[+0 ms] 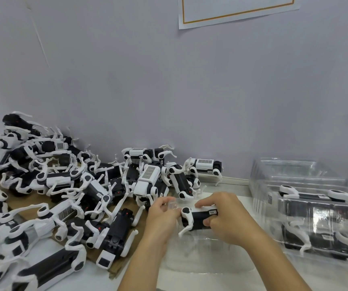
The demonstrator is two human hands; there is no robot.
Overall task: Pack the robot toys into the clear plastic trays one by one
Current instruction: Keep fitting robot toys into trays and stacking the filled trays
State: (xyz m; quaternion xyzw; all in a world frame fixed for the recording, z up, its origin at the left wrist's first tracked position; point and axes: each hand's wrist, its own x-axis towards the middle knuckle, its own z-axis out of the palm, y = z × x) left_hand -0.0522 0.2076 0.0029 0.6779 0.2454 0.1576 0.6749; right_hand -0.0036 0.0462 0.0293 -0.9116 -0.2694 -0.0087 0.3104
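Lower centre of the frame, your right hand (227, 219) and left hand (164, 215) both grip a robot toy (198, 219) above a clear tray (200, 250).

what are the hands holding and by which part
Right hand grips a robot dog toy by its black body; left hand holds its front end, at a clear plastic piece.

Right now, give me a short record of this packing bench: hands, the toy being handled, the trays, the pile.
right hand: grips black-and-white robot dog toy
left hand: holds the toy's front end and a clear plastic piece
open clear tray: under the toy
packed trays: stacked at right, toys inside
unpacked pile: left, on cardboard sheet
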